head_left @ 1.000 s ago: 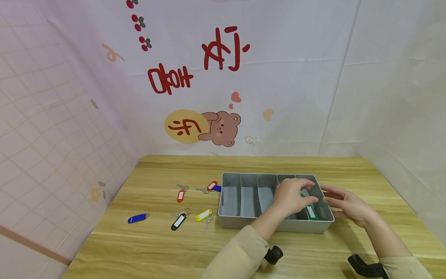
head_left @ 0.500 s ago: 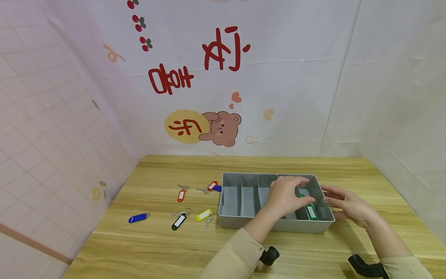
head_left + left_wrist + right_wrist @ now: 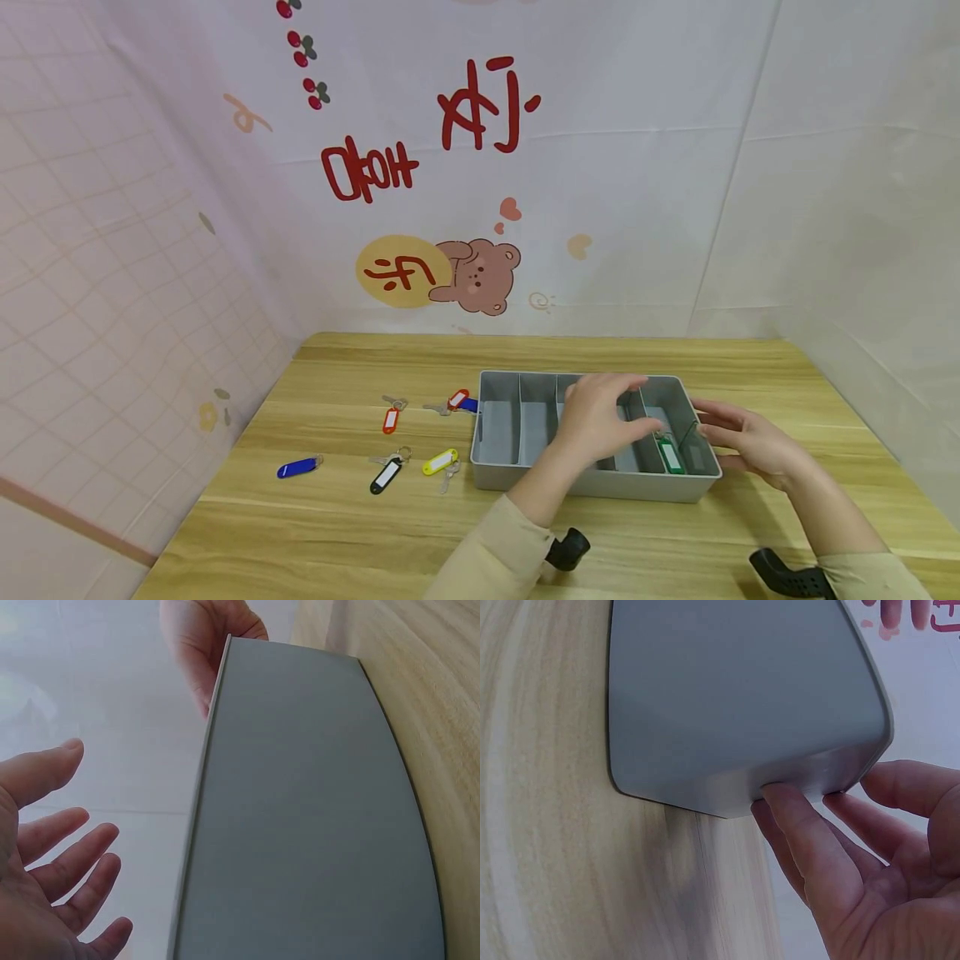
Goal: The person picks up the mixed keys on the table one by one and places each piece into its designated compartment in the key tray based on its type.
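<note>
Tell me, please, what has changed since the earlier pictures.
The left hand moved leftward over the gray tray, away from the green key tag in the rightmost compartment, holding nothing. The right hand stayed touching the tray's right end; the tray, yellow key tag and black key tag stayed put.

key tags [image 3: 386, 476] lie on the table [image 3: 300, 533], left of the tray [image 3: 491, 478] holding another tag [image 3: 671, 457].

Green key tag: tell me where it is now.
In the head view, the green key tag lies in the rightmost compartment of the grey tray, just left of the right hand.
</note>
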Available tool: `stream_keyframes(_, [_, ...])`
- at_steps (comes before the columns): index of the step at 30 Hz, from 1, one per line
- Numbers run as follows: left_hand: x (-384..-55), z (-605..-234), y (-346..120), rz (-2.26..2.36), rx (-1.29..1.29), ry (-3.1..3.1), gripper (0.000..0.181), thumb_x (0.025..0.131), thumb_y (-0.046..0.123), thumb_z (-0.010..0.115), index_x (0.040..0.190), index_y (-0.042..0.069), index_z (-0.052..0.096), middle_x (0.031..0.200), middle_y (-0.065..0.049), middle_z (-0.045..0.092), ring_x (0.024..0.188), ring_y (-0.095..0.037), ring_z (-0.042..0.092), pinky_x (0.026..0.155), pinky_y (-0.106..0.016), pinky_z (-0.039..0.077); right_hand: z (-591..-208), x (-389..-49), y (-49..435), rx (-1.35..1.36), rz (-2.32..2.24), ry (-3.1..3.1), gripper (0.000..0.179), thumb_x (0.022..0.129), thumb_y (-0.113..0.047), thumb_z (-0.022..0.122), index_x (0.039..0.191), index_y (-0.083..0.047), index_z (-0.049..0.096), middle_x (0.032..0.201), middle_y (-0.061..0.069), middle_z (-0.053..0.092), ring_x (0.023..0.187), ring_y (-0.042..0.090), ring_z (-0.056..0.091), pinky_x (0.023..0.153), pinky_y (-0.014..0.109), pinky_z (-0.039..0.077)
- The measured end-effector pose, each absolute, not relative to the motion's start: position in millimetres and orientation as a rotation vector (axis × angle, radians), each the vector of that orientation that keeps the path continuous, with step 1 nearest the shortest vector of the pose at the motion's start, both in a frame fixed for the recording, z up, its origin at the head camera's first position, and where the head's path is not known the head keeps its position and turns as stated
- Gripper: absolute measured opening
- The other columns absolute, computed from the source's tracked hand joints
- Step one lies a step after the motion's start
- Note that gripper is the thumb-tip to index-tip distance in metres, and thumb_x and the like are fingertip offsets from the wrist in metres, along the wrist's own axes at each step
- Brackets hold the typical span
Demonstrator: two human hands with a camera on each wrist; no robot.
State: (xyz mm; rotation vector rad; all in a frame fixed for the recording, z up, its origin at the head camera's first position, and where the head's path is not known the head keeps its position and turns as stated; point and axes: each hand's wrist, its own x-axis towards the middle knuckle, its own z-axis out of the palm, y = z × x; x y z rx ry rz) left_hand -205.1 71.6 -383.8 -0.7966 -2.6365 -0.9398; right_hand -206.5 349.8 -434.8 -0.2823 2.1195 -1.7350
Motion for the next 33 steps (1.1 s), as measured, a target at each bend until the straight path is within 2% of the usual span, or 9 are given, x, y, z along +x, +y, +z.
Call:
stream_keyframes(15, [-210,-383,46,-0.964,-0.748,-2.608,0.051,0.084,0.043,0.079,0.130,0.026,0.066,0.123,0.015,0.065,0.118,-0.010,0.056,0.097,-0.039,0.041,-437,-207,350,-0.298,-1.774,2.087,0.058,0.103,-0.009,0.052,0.150,0.012,0.025,0.127,-0.003,0.056,0.106,0.010,0.064,0.083,0.041,0.056])
stream_keyframes(33, [-216,-373,13,-1.026,-0.666,-2.581,0.055,0.084,0.038,0.080,0.133,0.022,0.064,0.123,0.008,0.067,0.122,-0.017,0.055,0.102,-0.045,0.039,-436,-207,351,-0.313,-1.777,2.080,0.061,0.103,-0.010,0.053,0.150,0.013,0.022,0.128,-0.005,0.056,0.108,0.010,0.064,0.083,0.042,0.056])
